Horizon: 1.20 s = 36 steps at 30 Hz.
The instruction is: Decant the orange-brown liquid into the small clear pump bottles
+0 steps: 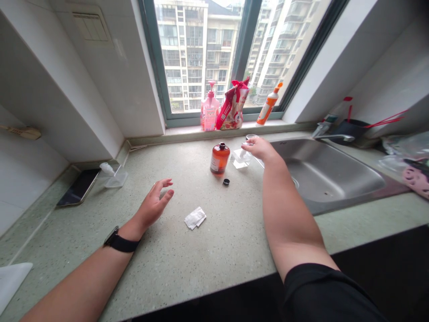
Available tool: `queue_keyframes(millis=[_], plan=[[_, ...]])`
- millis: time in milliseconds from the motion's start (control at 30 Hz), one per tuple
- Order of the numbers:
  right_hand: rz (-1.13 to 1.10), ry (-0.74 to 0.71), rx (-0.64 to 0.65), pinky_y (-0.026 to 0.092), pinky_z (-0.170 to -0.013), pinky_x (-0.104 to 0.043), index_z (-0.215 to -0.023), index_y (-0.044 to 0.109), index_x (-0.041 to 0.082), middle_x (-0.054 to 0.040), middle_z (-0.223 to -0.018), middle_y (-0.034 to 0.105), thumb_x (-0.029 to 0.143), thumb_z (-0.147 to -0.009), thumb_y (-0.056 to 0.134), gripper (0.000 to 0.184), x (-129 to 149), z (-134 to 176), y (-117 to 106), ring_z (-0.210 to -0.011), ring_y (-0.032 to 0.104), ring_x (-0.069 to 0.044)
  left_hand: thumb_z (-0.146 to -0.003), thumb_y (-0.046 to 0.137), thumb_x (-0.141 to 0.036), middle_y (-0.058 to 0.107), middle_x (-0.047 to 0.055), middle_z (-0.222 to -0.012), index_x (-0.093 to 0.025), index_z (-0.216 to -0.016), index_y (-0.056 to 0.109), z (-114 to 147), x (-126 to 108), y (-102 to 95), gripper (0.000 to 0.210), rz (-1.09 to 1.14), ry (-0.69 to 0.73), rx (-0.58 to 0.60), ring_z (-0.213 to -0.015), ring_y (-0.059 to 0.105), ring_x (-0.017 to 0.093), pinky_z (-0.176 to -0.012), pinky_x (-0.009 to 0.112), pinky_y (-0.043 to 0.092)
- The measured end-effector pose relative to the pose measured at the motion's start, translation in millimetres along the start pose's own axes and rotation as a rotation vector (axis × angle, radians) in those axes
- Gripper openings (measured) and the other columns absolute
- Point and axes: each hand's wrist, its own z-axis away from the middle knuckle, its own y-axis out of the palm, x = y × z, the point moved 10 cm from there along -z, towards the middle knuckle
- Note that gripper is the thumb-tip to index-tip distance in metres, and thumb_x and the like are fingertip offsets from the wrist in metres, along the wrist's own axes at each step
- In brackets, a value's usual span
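Note:
My right hand point(258, 148) reaches to the back of the counter, its fingers pinched at the top of a clear square bottle point(240, 159). Part of that bottle's top is hidden by the fingers. Just left of it stands an amber bottle point(220, 160) with a pale label, its neck uncovered. A small black cap point(226, 182) lies in front of the amber bottle. My left hand point(156, 202), with a dark watch on the wrist, is held over the counter with fingers apart and nothing in them. A folded white tissue point(195, 218) lies to its right.
A steel sink point(335, 174) with a faucet point(338, 137) is on the right. On the windowsill stand a pink pump bottle point(209, 112), a red bag point(233, 107) and an orange bottle point(267, 107). At left lie a phone point(79, 187) and a clear plastic box point(115, 177).

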Motion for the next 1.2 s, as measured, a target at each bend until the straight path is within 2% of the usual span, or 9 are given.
queue_keyframes(millis=[333,433,533,633,733,933,1033,1100,1200], plan=[[-0.005,0.014,0.012,0.055,-0.088,-0.035,-0.111,0.080,0.018,-0.0116,-0.111,0.081,0.038,-0.088,0.078,0.030,5,3,-2,-0.096,0.075,-0.026,-0.100,0.050,-0.069,0.069,0.015,-0.135,-0.021,-0.140,0.058,-1,-3,-2.9,0.063,-0.009,0.006,-0.012,-0.132,0.064,0.032,-0.120,0.056,0.045],[-0.012,0.010,-0.006,0.056,-0.092,-0.037,-0.113,0.079,0.019,-0.0119,-0.116,0.080,0.040,-0.088,0.078,0.033,9,6,-7,-0.100,0.075,-0.027,-0.100,0.053,-0.067,0.070,0.014,-0.134,-0.021,-0.138,0.060,-2,-6,-11.3,0.060,-0.005,0.019,-0.060,-0.131,0.064,0.032,-0.120,0.056,0.045],[-0.045,-0.028,-0.101,0.057,-0.095,-0.041,-0.116,0.079,0.018,-0.0130,-0.116,0.079,0.039,-0.090,0.074,0.034,22,11,-25,-0.104,0.074,-0.029,-0.100,0.055,-0.063,0.071,0.013,-0.131,-0.021,-0.134,0.062,-3,-6,-27.5,0.055,0.012,0.018,-0.165,-0.129,0.065,0.031,-0.120,0.054,0.045],[-0.092,-0.143,-0.210,0.056,-0.102,-0.046,-0.117,0.079,0.018,-0.0143,-0.118,0.077,0.038,-0.093,0.070,0.032,51,23,-49,-0.114,0.072,-0.033,-0.100,0.056,-0.060,0.072,0.013,-0.128,-0.020,-0.130,0.065,-3,-2,-44.6,0.051,0.037,-0.007,-0.283,-0.122,0.068,0.030,-0.115,0.052,0.049],[-0.093,-0.347,-0.273,0.052,-0.111,-0.051,-0.117,0.080,0.023,-0.0125,-0.125,0.075,0.042,-0.095,0.067,0.031,100,49,-68,-0.125,0.067,-0.034,-0.099,0.058,-0.056,0.073,0.012,-0.123,-0.020,-0.126,0.066,-2,2,-59.2,0.046,0.025,-0.031,-0.383,-0.116,0.069,0.028,-0.110,0.049,0.052],[-0.177,-0.651,-0.294,0.054,-0.105,-0.045,-0.100,0.080,0.031,-0.0053,-0.107,0.076,0.043,-0.099,0.060,0.023,184,118,-80,-0.111,0.071,-0.028,-0.098,0.063,-0.047,0.068,0.013,-0.127,-0.019,-0.125,0.063,6,12,-101.8,0.039,-0.083,-0.052,-0.640,-0.116,0.066,0.026,-0.111,0.047,0.049],[-0.222,-0.803,-0.311,0.056,-0.098,-0.043,-0.092,0.078,0.030,-0.0057,-0.099,0.077,0.041,-0.100,0.062,0.021,208,141,-77,-0.100,0.073,-0.026,-0.093,0.071,-0.042,0.063,0.014,-0.131,-0.019,-0.127,0.059,16,17,-135.3,0.042,-0.207,-0.026,-0.834,-0.128,0.059,0.029,-0.119,0.049,0.042],[-0.215,-0.888,-0.287,0.057,-0.094,-0.042,-0.091,0.078,0.029,-0.0052,-0.097,0.078,0.040,-0.100,0.063,0.020,217,149,-68,-0.095,0.073,-0.025,-0.087,0.078,-0.036,0.058,0.015,-0.137,-0.019,-0.133,0.054,23,26,-157.2,0.054,-0.278,-0.027,-0.960,-0.134,0.055,0.031,-0.122,0.050,0.039],[-0.174,-1.015,-0.205,0.057,-0.086,-0.040,-0.092,0.078,0.027,-0.0049,-0.096,0.079,0.039,-0.100,0.063,0.021,228,158,-49,-0.087,0.073,-0.022,-0.077,0.086,-0.028,0.055,0.017,-0.140,-0.019,-0.141,0.046,25,54,-179.1,0.076,-0.320,-0.113,-1.034,-0.137,0.052,0.034,-0.123,0.052,0.038]])
